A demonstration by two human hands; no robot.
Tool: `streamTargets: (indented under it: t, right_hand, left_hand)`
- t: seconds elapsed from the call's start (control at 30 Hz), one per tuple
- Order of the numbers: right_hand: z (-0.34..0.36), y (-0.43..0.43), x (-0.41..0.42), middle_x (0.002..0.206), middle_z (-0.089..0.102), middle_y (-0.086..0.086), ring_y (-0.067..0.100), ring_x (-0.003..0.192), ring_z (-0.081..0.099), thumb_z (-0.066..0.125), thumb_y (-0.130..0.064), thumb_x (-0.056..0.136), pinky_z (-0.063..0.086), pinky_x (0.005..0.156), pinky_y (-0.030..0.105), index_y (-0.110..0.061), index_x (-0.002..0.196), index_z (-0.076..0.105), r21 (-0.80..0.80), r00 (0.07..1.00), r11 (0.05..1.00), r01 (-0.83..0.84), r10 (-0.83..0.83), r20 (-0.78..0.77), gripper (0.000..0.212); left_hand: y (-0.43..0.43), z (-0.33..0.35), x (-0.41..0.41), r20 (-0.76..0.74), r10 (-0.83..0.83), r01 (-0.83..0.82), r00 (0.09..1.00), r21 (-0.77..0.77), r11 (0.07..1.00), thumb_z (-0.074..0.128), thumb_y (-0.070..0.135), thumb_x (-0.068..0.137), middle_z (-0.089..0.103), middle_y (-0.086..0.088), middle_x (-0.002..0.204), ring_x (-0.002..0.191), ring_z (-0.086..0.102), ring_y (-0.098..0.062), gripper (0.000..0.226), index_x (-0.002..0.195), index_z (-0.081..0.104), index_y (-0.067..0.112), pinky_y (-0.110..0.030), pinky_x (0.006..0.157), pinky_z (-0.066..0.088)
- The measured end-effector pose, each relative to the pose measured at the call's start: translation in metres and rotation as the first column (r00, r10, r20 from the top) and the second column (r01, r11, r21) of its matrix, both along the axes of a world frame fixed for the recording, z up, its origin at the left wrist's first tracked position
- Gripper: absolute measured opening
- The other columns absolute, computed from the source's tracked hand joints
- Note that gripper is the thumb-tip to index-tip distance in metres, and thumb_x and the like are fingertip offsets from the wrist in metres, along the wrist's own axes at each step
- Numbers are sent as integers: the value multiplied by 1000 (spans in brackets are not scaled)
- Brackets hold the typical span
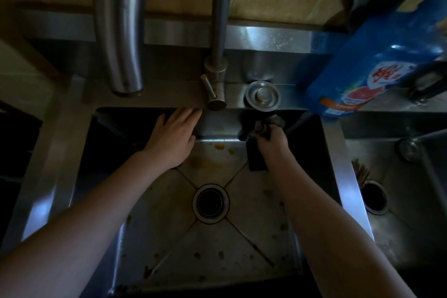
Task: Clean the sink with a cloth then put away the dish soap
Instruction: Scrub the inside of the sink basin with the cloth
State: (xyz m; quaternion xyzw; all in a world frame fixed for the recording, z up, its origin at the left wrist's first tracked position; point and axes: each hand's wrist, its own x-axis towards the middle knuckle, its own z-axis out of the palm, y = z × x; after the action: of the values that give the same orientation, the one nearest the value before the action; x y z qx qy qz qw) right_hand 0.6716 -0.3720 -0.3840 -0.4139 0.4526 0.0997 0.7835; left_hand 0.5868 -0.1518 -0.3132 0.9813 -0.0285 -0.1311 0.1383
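Right hand (272, 139) is gripping a dark bunched cloth (262, 126), fingers curled shut around it, pressing it on the sink (217, 126) back wall at about 1 o'clock from the drain (211, 203). Left hand (173, 136) is lying flat on the back wall at 11 o'clock, fingers extended and close together, holding nothing. Dish soap (367, 60), blue bottle, is standing on the worktop at 2 o'clock, right at the basin's rear corner, just beside the cloth. Brown stains are showing on the floor near 12 o'clock and specks along the 6 o'clock edge, so wiping looks far from done. Risks: a wide stroke toward 2 o'clock could be knocking the bottle into the basin. Dim lighting is making missed spots likely. Faucet handle (209, 86) is sitting close above both hands; a bump could be turning water on.
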Motion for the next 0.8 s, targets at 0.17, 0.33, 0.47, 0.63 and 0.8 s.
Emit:
streamTargets:
  t: [0.17, 0.33, 0.47, 0.63, 0.8]
  right_hand:
    - [-1, 31, -10, 76, 52, 11, 19, 67, 52, 41, 4, 95, 51, 42, 21, -7, 84, 50, 224, 1000, 974, -5, 10, -23, 18]
    - [5, 27, -11, 87, 58, 12, 22, 76, 57, 47, 1, 93, 49, 65, 29, -8, 110, 51, 156, 999, 987, -48, 46, 15, 20]
    - [16, -6, -10, 90, 60, 10, 19, 78, 58, 49, -3, 93, 49, 63, 25, -10, 125, 50, 78, 998, 996, 50, -53, 28, 32]
    - [25, -52, -9, 79, 59, -1, 4, 61, 61, 57, -2, 88, 48, 53, 12, -8, 101, 59, -112, 986, 983, -147, 154, 59, 15]
    - [28, -69, -10, 105, 65, 15, 27, 97, 64, 52, -1, 90, 52, 83, 35, -2, 112, 61, -747, 580, 243, -619, 782, -226, 24]
  left_hand:
    - [-2, -5, 4, 6, -9, 9, 1000, 14, 1000, 44, 26, 96, 10, 2, 157, 143, 11, -19, 62, 149, 12, 23, -47, 113, 16]
    - [-4, -6, 1, -1, -9, 9, 1000, 28, 1000, 45, 25, 95, 6, 1, 158, 144, 7, -20, 63, 149, 13, 22, -48, 114, 17]
    - [-6, -4, 1, -24, 9, -9, 1000, 16, 1000, 43, 25, 96, 4, 1, 158, 144, 5, -20, 62, 149, 11, 22, -49, 115, 15]
    - [-9, -2, -1, -37, 19, -19, 999, 7, 1000, 43, 26, 96, 3, -1, 158, 145, 4, -21, 63, 149, 10, 23, -48, 115, 13]
    - [-12, -2, -4, -50, 20, -20, 999, 5, 1000, 42, 27, 96, 2, -1, 158, 145, 1, -21, 63, 149, 9, 24, -49, 116, 12]
